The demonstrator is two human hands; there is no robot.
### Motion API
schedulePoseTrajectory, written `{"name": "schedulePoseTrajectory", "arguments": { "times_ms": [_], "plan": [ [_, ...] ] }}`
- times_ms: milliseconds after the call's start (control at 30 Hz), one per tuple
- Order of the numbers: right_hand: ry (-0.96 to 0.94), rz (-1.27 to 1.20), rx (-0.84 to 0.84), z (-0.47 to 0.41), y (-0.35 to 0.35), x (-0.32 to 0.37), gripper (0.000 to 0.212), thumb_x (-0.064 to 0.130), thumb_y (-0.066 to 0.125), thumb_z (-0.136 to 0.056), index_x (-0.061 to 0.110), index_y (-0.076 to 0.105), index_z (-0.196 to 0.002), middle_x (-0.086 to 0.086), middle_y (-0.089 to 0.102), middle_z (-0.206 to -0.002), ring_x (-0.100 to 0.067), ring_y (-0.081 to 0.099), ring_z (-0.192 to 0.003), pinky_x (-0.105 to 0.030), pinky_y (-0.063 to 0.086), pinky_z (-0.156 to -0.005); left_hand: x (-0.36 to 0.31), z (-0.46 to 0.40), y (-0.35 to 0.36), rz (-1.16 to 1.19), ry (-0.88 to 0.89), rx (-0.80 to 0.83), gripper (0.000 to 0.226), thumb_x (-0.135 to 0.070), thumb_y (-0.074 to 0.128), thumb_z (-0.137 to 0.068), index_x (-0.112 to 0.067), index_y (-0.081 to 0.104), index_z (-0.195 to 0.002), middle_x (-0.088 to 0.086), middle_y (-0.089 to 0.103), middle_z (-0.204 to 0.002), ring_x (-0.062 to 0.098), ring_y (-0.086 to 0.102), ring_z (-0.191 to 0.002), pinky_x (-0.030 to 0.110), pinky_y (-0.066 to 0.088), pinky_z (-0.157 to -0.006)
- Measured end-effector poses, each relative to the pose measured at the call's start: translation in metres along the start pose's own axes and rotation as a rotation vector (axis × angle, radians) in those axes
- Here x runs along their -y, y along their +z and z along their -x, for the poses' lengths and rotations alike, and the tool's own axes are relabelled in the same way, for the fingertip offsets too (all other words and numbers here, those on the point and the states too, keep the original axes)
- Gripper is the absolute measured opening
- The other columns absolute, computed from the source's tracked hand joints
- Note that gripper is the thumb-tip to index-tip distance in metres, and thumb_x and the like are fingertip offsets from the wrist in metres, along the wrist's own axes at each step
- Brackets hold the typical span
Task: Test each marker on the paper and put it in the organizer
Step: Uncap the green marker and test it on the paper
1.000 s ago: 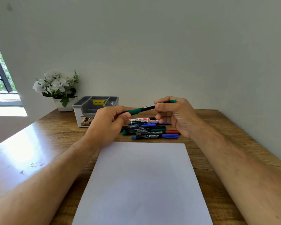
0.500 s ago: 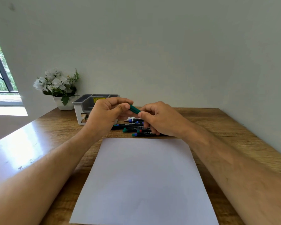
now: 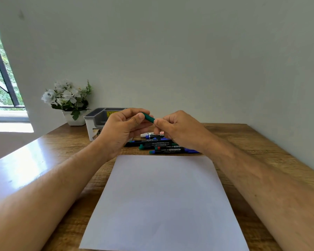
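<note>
Hands drawn closer together, left hand (image 3: 121,128) and right hand (image 3: 178,126) both pinching green marker (image 3: 148,117) (mostly hidden).

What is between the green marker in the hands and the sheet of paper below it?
Nothing visible. The green marker is held above the table by the left hand and right hand; the paper lies bare in front. The loose markers lie beyond the paper's far edge, not on it.
</note>
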State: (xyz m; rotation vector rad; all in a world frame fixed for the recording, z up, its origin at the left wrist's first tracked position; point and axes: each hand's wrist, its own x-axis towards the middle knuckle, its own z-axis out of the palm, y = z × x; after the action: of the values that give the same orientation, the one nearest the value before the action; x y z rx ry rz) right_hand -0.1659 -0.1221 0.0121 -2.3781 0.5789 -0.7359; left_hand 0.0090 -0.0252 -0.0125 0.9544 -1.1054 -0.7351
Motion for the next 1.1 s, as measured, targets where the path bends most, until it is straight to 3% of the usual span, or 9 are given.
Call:
{"name": "schedulePoseTrajectory", "arguments": {
  "times_ms": [200, 367, 600, 733, 833, 900, 967, 1100],
  "plan": [
    [0.079, -0.003, -0.011, 0.002, -0.003, 0.003, 0.051, 0.054, 0.049, -0.098, 0.019, 0.071, -0.070, 0.013, 0.048, -0.039, -0.002, 0.040, -0.032, -0.021, 0.032, -0.048, -0.004, 0.000, 0.000, 0.033, -0.029, -0.025, 0.024, -0.023, 0.062, -0.088, -0.008, 0.069, -0.105, 0.018, 0.071, -0.112, 0.030, 0.068, -0.108, 0.030, 0.058, -0.081],
    [0.184, -0.019, 0.091, 0.005, -0.013, 0.006, 0.049, 0.057, 0.049, -0.097, 0.019, 0.070, -0.074, 0.014, 0.044, -0.035, -0.001, 0.037, -0.028, -0.020, 0.028, -0.046, -0.005, 0.000, 0.001, 0.016, -0.013, -0.087, 0.028, -0.025, 0.063, -0.085, -0.008, 0.069, -0.105, 0.015, 0.073, -0.108, 0.027, 0.070, -0.104, 0.028, 0.059, -0.078],
    [0.223, 0.205, 0.284, 0.006, -0.017, 0.012, 0.047, 0.061, 0.072, -0.080, 0.015, 0.071, -0.091, 0.006, 0.054, -0.061, -0.006, 0.046, -0.047, -0.021, 0.037, -0.045, -0.018, -0.002, -0.005, -0.018, 0.024, -0.182, 0.025, -0.027, 0.068, -0.083, -0.011, 0.073, -0.101, 0.015, 0.074, -0.104, 0.025, 0.072, -0.100, 0.029, 0.060, -0.078],
    [0.278, 0.251, 0.457, 0.007, -0.009, 0.019, 0.050, 0.062, 0.081, -0.068, 0.018, 0.067, -0.086, 0.008, 0.054, -0.058, -0.008, 0.048, -0.047, -0.019, 0.037, -0.044, -0.020, -0.002, -0.006, -0.221, 0.018, -0.199, 0.014, -0.015, 0.060, -0.095, -0.009, 0.073, -0.098, 0.012, 0.076, -0.090, 0.023, 0.073, -0.086, 0.027, 0.059, -0.071],
    [0.303, 0.290, 0.546, 0.009, -0.002, 0.020, 0.047, 0.053, 0.088, -0.063, 0.023, 0.055, -0.074, 0.007, 0.052, -0.058, -0.011, 0.047, -0.048, -0.017, 0.037, -0.042, -0.023, -0.002, -0.006, -0.572, 0.005, -0.228, 0.028, -0.008, 0.043, -0.095, -0.014, 0.067, -0.083, 0.004, 0.066, -0.064, 0.024, 0.066, -0.068, 0.033, 0.058, -0.066],
    [0.290, 0.376, 0.544, 0.011, 0.002, 0.020, 0.045, 0.050, 0.090, -0.063, 0.023, 0.054, -0.072, 0.007, 0.054, -0.062, -0.012, 0.049, -0.054, -0.016, 0.037, -0.042, -0.028, 0.000, -0.010, -0.858, -0.062, -0.149, 0.029, -0.014, 0.041, -0.090, -0.019, 0.064, -0.074, -0.004, 0.058, -0.062, 0.018, 0.055, -0.061, 0.031, 0.047, -0.058],
    [0.260, 0.441, 0.519, 0.013, 0.004, 0.020, 0.042, 0.047, 0.089, -0.065, 0.024, 0.055, -0.072, 0.008, 0.055, -0.067, -0.011, 0.050, -0.061, -0.022, 0.037, -0.047, -0.033, 0.004, -0.014, -1.005, -0.210, 0.059, 0.019, -0.025, 0.049, -0.081, -0.023, 0.064, -0.071, -0.007, 0.058, -0.069, 0.012, 0.050, -0.064, 0.030, 0.037, -0.057],
    [0.172, 0.502, 0.481, 0.013, 0.003, 0.021, 0.041, 0.040, 0.087, -0.071, 0.022, 0.051, -0.071, 0.007, 0.053, -0.070, -0.012, 0.048, -0.064, -0.030, 0.033, -0.054, -0.031, 0.008, -0.017, -1.206, -0.457, 0.380, 0.009, -0.033, 0.072, -0.083, -0.028, 0.069, -0.091, -0.010, 0.065, -0.097, 0.008, 0.057, -0.093, 0.028, 0.041, -0.075]
  ]
}}
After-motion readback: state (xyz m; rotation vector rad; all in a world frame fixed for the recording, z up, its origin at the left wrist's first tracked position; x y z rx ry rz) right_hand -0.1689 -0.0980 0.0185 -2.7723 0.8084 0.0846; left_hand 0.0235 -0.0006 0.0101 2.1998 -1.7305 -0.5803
